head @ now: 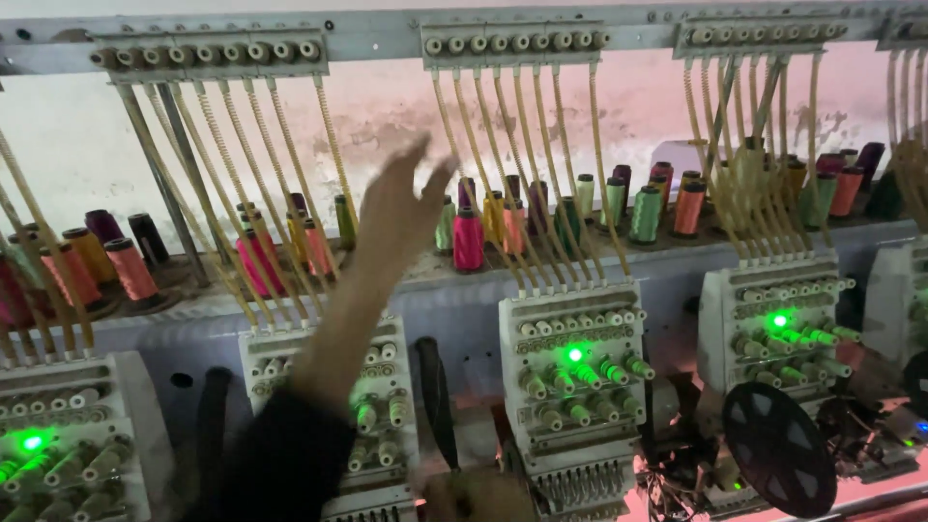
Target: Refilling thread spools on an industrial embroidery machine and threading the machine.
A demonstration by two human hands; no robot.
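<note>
Raised hand [401,208] smeared by motion blur, fingers not separable; which hand, impossible to tell. Dark sleeve [280,464] cut off by the bottom edge. Embroidery head [333,425] partly hidden behind the forearm. Leftmost head [68,435] and far-right head [899,300] cropped by the frame edges. Thread cones [290,242] partly screened by hanging guide tubes [541,174]. Pale blurred shape [478,495] at bottom centre, unidentifiable.

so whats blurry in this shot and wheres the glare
Head view: the raised left hand and its dark sleeve are motion-smeared; thread spools and machine heads stay fairly sharp; green indicator lights bloom; lighting is dim, pinkish on the wall.
</note>
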